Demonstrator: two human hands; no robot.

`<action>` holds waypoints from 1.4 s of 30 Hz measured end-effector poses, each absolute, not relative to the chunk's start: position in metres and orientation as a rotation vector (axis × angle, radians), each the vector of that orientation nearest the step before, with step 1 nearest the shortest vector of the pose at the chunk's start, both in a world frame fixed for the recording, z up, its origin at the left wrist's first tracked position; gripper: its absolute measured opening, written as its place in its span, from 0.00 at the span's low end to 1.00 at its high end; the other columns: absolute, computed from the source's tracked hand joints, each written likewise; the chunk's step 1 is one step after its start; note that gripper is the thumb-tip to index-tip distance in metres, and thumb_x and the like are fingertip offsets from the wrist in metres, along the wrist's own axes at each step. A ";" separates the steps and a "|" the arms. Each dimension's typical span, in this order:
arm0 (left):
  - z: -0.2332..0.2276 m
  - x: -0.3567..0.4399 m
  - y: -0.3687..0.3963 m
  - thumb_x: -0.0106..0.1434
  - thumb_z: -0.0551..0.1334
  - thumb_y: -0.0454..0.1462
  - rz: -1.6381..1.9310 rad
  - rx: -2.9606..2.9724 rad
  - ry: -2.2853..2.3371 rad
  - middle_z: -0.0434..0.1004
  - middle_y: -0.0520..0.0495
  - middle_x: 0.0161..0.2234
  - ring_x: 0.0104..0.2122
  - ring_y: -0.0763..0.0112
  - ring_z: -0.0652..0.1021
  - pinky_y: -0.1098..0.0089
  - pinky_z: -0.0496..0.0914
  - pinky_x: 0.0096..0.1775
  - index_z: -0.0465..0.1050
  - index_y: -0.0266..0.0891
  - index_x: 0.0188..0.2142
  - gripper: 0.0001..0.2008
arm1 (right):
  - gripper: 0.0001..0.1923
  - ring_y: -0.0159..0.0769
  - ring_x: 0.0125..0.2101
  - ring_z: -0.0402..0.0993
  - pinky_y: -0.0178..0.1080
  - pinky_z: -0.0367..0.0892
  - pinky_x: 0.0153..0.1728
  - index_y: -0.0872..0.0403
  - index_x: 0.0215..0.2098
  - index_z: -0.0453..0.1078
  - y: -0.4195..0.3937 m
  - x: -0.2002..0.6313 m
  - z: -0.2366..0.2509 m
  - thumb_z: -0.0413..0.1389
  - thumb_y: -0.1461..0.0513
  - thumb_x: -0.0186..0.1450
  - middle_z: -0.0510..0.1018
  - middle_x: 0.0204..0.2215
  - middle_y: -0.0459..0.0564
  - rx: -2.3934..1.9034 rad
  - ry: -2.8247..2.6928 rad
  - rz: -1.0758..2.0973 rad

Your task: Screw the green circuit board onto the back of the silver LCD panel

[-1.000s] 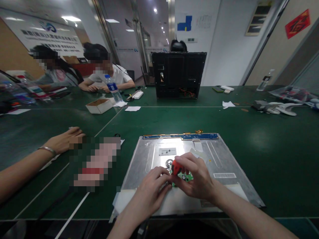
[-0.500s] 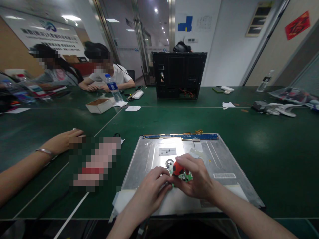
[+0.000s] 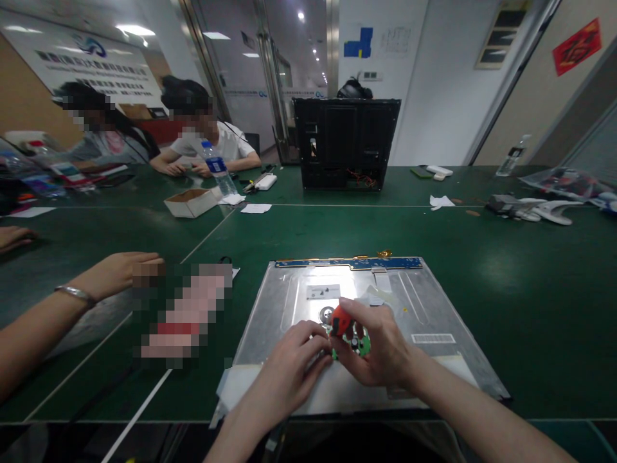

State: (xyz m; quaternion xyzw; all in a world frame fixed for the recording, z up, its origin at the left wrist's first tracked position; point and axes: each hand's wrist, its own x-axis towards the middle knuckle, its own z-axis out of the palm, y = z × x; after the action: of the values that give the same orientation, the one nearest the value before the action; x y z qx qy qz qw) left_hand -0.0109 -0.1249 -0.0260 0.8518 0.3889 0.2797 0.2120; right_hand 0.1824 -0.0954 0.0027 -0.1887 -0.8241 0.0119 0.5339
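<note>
A silver flat display panel [image 3: 270, 308] lies on the green table in front of me, with a long blue circuit strip [image 3: 347, 263] along its far edge. On its middle sits a small green circuit board [image 3: 365, 344], partly covered by my hands. My right hand [image 3: 378, 344] is closed around the red-and-black handle of a screwdriver [image 3: 340, 319], held over the board; the shaft is hidden. Curled at the board's left side, my left hand [image 3: 301, 360] grips its edge with the fingertips, which are partly hidden. A round metal disc [image 3: 326, 314] shows just behind.
At left rests a co-worker's forearm with a bracelet [image 3: 74, 294], beside a blurred pink item [image 3: 187, 315]. Farther back stand a black monitor housing [image 3: 347, 145], a cardboard box [image 3: 191, 204] and a water bottle [image 3: 216, 168]. Two people sit at the far left.
The screwdriver handle has tilted a little to the left in my right hand. Another person's hand has come into view at the left edge. My left hand stays put.
</note>
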 end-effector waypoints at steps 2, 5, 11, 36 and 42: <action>-0.027 -0.011 -0.125 0.66 0.55 0.30 0.799 2.371 1.081 0.73 0.44 0.42 0.41 0.62 0.75 0.64 0.72 0.41 0.70 0.40 0.39 0.07 | 0.26 0.31 0.25 0.74 0.33 0.69 0.24 0.56 0.64 0.49 -0.093 0.182 0.001 0.50 0.63 0.70 0.79 0.32 0.48 -0.439 -1.989 0.035; -0.028 -0.011 -0.125 0.66 0.55 0.30 0.814 2.382 1.086 0.73 0.45 0.40 0.40 0.62 0.75 0.64 0.72 0.41 0.69 0.40 0.37 0.06 | 0.26 0.32 0.24 0.72 0.33 0.65 0.22 0.54 0.65 0.50 -0.091 0.183 0.001 0.51 0.62 0.70 0.78 0.30 0.47 -0.449 -2.038 0.010; -0.028 -0.012 -0.125 0.65 0.55 0.29 0.778 2.378 1.088 0.73 0.44 0.44 0.43 0.61 0.75 0.62 0.72 0.44 0.70 0.41 0.42 0.09 | 0.32 0.31 0.21 0.71 0.33 0.64 0.20 0.58 0.69 0.43 -0.093 0.182 0.001 0.49 0.64 0.70 0.78 0.28 0.47 -0.484 -2.038 -0.005; -0.021 -0.008 -0.129 0.63 0.54 0.28 0.806 2.406 1.128 0.73 0.44 0.39 0.40 0.61 0.75 0.63 0.73 0.42 0.70 0.40 0.36 0.09 | 0.28 0.33 0.26 0.74 0.34 0.69 0.25 0.57 0.64 0.50 -0.098 0.183 0.007 0.49 0.66 0.66 0.80 0.33 0.50 -0.468 -2.007 0.067; -0.022 -0.009 -0.129 0.64 0.53 0.28 0.797 2.395 1.122 0.73 0.43 0.41 0.42 0.61 0.75 0.63 0.73 0.42 0.70 0.40 0.38 0.10 | 0.28 0.33 0.26 0.75 0.33 0.69 0.23 0.55 0.64 0.49 -0.096 0.183 0.005 0.52 0.62 0.68 0.79 0.31 0.48 -0.473 -1.953 0.036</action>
State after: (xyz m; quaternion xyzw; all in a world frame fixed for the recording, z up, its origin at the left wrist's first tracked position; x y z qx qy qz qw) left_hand -0.0088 -0.1287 -0.0221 0.8516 0.3987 0.2835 0.1884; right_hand 0.1830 -0.0964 0.0052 -0.1985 -0.8203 0.0150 0.5362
